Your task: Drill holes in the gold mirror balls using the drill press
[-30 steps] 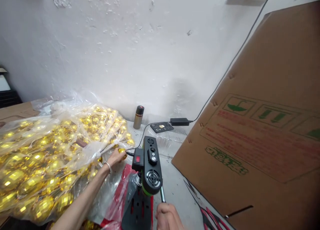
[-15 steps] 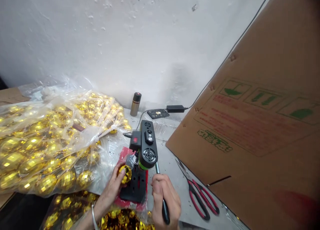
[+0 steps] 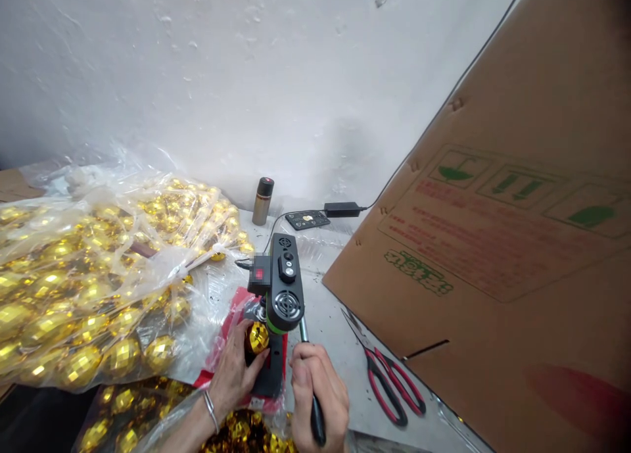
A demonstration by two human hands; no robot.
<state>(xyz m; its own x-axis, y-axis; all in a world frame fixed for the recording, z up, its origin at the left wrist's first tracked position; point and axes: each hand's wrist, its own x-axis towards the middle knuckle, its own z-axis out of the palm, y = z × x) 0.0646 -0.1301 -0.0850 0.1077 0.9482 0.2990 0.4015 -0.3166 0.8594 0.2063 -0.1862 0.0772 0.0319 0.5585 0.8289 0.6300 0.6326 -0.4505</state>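
A faceted gold ball [image 3: 258, 336] is gripped between the thumb and fingers of my left hand [image 3: 236, 364], just beside and partly under the head of a small black bench press [image 3: 284, 288]. Below the ball lies the black slotted base [image 3: 270, 381] of the press, on red plastic. My right hand [image 3: 320, 394] is wrapped round the press's lever handle [image 3: 318, 419], whose metal shaft slants down from the right of the head. A silver bracelet [image 3: 210, 410] circles my left wrist. The ball's far side is hidden.
Clear bags of gold balls [image 3: 89, 295] fill the left, with more gold balls [image 3: 241, 433] at the front. Red-and-black scissors [image 3: 389, 381] lie right of the press, before a large cardboard box [image 3: 473, 256]. Behind stand a bottle [image 3: 262, 202] and a corded black adapter [image 3: 342, 209].
My left hand has brought the gold ball rightward, closer under the press head, and turned it. My right hand keeps its hold on the lever. The camera view has shifted slightly.
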